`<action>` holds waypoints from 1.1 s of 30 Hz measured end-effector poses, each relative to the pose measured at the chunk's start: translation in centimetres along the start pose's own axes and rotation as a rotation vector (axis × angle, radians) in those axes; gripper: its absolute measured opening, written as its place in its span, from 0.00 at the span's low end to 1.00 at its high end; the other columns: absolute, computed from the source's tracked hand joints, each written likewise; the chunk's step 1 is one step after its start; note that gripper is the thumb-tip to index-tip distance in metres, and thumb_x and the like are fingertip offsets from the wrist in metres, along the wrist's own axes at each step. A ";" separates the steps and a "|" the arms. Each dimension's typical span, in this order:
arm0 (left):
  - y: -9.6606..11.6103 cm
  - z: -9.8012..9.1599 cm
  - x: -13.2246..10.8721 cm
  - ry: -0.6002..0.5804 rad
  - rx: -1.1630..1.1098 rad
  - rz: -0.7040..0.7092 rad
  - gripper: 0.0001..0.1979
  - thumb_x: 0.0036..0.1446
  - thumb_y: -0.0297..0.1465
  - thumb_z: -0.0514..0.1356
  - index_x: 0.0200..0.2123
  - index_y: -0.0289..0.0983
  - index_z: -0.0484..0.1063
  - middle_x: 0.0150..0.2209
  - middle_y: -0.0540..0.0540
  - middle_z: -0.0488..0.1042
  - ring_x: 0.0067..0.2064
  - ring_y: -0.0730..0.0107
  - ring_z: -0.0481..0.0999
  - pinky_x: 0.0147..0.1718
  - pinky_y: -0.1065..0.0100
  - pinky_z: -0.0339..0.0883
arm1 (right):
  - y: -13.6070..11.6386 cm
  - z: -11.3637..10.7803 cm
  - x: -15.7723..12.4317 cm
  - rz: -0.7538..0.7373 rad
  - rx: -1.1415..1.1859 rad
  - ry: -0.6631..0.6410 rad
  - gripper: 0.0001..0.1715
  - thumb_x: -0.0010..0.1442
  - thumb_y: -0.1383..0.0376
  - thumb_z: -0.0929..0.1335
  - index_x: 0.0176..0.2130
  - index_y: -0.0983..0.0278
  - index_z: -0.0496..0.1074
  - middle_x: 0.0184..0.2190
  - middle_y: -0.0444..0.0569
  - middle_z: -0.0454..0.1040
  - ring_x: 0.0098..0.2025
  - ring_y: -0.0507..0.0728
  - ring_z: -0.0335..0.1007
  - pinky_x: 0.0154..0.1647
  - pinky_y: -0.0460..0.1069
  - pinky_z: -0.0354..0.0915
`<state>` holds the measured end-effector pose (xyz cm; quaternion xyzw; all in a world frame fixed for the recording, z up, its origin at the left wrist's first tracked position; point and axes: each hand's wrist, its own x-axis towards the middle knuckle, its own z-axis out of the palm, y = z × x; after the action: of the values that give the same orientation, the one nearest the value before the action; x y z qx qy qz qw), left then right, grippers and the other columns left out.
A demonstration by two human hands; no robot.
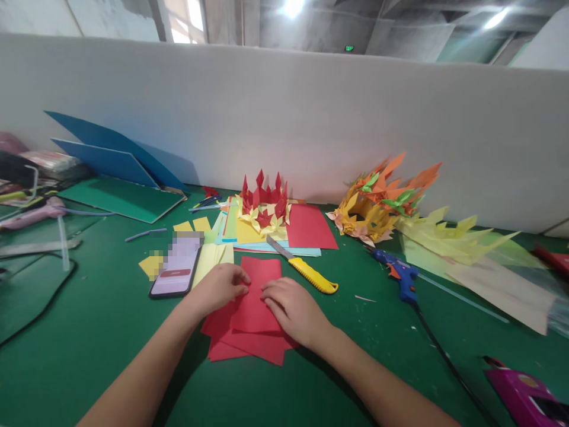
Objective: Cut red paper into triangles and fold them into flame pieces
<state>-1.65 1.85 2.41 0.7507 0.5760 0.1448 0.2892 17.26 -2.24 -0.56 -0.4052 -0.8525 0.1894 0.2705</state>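
A narrow, upright-lying sheet of red paper [258, 308] is between my two hands, over several other red sheets [249, 347] stacked unevenly on the green table. My left hand [222, 287] has its curled fingers and thumb at the sheet's left edge. At the right edge, my right hand [291, 305] grips the same sheet, its bent fingers lying over the border. Just beyond the right hand lies a utility knife [313, 276] with a yellow handle and its blade out. A phone [178, 267] rests to the left of my left hand.
Behind the hands, a red and yellow paper crown [264, 204] stands on coloured sheets. An orange paper crown [377, 207] is at the back right, near a blue glue gun [400, 273]. A purple tape measure [527, 391] lies front right; a pink glue gun [38, 214] lies left.
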 end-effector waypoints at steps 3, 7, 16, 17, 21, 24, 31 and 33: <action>-0.2 0.2 0.1 0.020 0.007 0.000 0.06 0.43 0.31 0.58 0.25 0.39 0.75 0.26 0.47 0.76 0.27 0.65 0.73 0.27 0.67 0.64 | 0.6 -0.5 -0.2 0.066 -0.044 0.021 0.09 0.59 0.72 0.63 0.35 0.64 0.73 0.39 0.52 0.76 0.41 0.59 0.69 0.43 0.53 0.64; -0.1 0.2 0.1 0.045 -0.007 0.010 0.05 0.41 0.30 0.58 0.23 0.40 0.75 0.23 0.48 0.75 0.25 0.65 0.72 0.25 0.68 0.63 | 0.9 -1.3 -0.3 0.127 -0.082 -0.018 0.06 0.57 0.72 0.66 0.36 0.64 0.72 0.39 0.51 0.75 0.41 0.59 0.69 0.43 0.54 0.64; 0.4 0.0 0.0 0.022 0.055 -0.013 0.05 0.42 0.31 0.58 0.24 0.39 0.74 0.25 0.46 0.76 0.28 0.62 0.74 0.28 0.66 0.64 | 1.0 -2.0 0.6 0.273 -0.120 -0.109 0.13 0.52 0.72 0.71 0.38 0.65 0.68 0.48 0.56 0.70 0.50 0.62 0.66 0.49 0.57 0.62; 0.4 0.0 0.0 0.028 0.054 -0.010 0.05 0.42 0.31 0.58 0.24 0.40 0.74 0.26 0.46 0.76 0.28 0.62 0.74 0.28 0.66 0.64 | 1.0 -2.2 0.6 0.278 -0.115 -0.119 0.13 0.52 0.71 0.71 0.39 0.65 0.67 0.48 0.57 0.69 0.50 0.63 0.65 0.49 0.57 0.62; 0.2 0.2 0.0 0.033 0.052 -0.012 0.05 0.42 0.31 0.58 0.24 0.40 0.74 0.27 0.46 0.77 0.29 0.61 0.75 0.28 0.67 0.64 | 1.1 -2.6 0.3 0.288 -0.080 -0.153 0.15 0.53 0.69 0.71 0.41 0.65 0.66 0.47 0.57 0.70 0.52 0.62 0.64 0.49 0.57 0.62; -0.1 0.3 0.1 0.032 0.066 -0.011 0.05 0.43 0.31 0.58 0.25 0.40 0.74 0.28 0.46 0.77 0.30 0.61 0.75 0.29 0.66 0.64 | 1.3 -2.8 -0.1 0.286 -0.048 -0.182 0.17 0.53 0.68 0.71 0.42 0.63 0.65 0.53 0.59 0.66 0.55 0.63 0.61 0.52 0.59 0.60; -0.2 0.3 0.1 0.009 0.076 -0.023 0.06 0.44 0.31 0.58 0.27 0.39 0.74 0.30 0.44 0.77 0.32 0.59 0.75 0.31 0.65 0.65 | 1.3 -3.6 -0.6 0.270 -0.023 -0.333 0.43 0.43 0.57 0.76 0.55 0.63 0.61 0.65 0.62 0.47 0.65 0.67 0.42 0.61 0.62 0.48; 0.1 0.3 0.0 0.001 0.074 -0.024 0.05 0.44 0.31 0.58 0.26 0.40 0.74 0.30 0.45 0.77 0.31 0.59 0.75 0.30 0.65 0.65 | 1.2 -3.7 -0.6 0.259 -0.016 -0.355 0.48 0.42 0.56 0.76 0.58 0.62 0.59 0.66 0.60 0.44 0.65 0.68 0.41 0.62 0.62 0.46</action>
<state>-1.45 1.80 2.24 0.7538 0.5901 0.1202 0.2629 20.55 -1.55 1.48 -0.4739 -0.8289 0.2843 0.0866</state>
